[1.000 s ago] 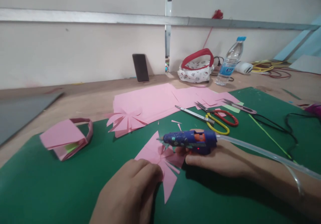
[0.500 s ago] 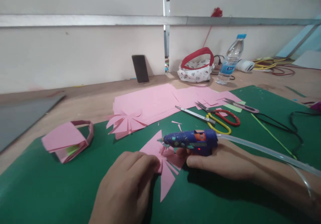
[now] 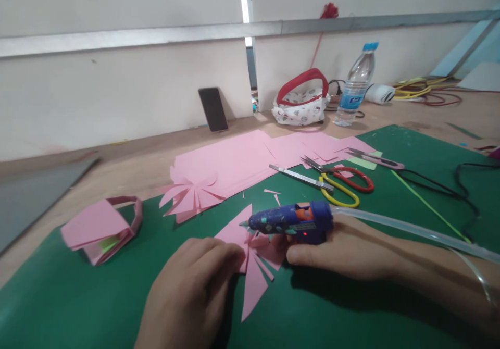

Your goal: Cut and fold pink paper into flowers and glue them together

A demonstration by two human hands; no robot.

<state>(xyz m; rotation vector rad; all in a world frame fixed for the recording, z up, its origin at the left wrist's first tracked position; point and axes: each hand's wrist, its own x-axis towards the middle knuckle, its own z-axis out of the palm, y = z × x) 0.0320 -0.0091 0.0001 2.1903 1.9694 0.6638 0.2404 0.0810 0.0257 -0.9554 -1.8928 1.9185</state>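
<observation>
A blue glue gun (image 3: pixel 289 221) is gripped in my right hand (image 3: pixel 339 250), its red light lit and a long clear glue stick (image 3: pixel 394 225) trailing from its back end. The nozzle points left, over the upper part of a pink paper cutout (image 3: pixel 254 291) with slit, pointed petals. My left hand (image 3: pixel 191 286) has its fingers closed on the left edge of this cutout; the thumb and fingertips are partly hidden. Whether the nozzle touches the paper I cannot tell.
Pink sheets (image 3: pixel 234 153), scissors (image 3: pixel 347 182), tweezers (image 3: pixel 300 176) and a pink-handled snipper (image 3: pixel 377 159) lie beyond my hands on the green mat (image 3: pixel 78 297). A folded pink paper piece (image 3: pixel 96 224) is at left. Behind stand a phone (image 3: pixel 213 109), pouch (image 3: pixel 300 107) and bottle (image 3: pixel 354 86).
The glue gun's nozzle has shifted slightly left and down over the cutout. My view has tilted and turned a little, so the scene sits further left. Both grips are the same.
</observation>
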